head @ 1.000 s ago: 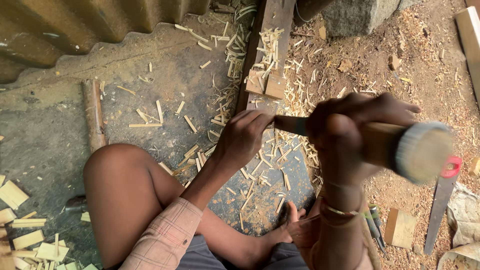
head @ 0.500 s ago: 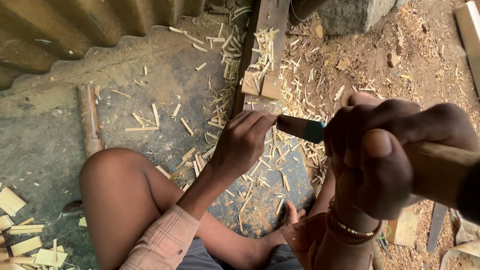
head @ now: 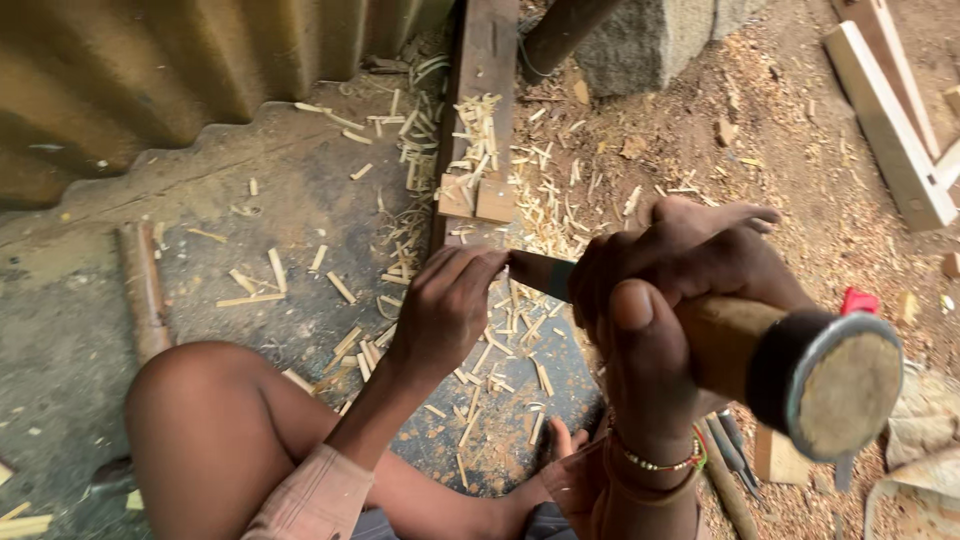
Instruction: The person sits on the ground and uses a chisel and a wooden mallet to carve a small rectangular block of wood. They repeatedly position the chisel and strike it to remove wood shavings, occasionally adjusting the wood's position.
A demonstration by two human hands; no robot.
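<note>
My right hand [head: 668, 300] grips the thick wooden handle [head: 740, 350] of a cutting tool whose metal-ringed butt end [head: 842, 384] points at the camera. Its dark blade [head: 542, 272] reaches left to my left hand [head: 446, 306]. My left hand's fingers are curled over something small where the blade ends; what it grips is hidden. Both hands hover over a dark slab [head: 500, 420] littered with pale wood slivers [head: 500, 360]. A beaded bracelet [head: 655, 462] circles my right wrist.
A dark plank [head: 488, 60] with two small wood blocks [head: 476, 198] runs away ahead. Corrugated metal sheet [head: 150, 80] stands at left, a stone block [head: 650, 45] at the top, pale timber [head: 885, 120] at right. A round stick [head: 142, 290] lies left; my bare knee [head: 200, 420] is below.
My right hand, which had risen close to the camera with the tool, has dropped back so the handle's butt end shows again. My left hand stays at the blade.
</note>
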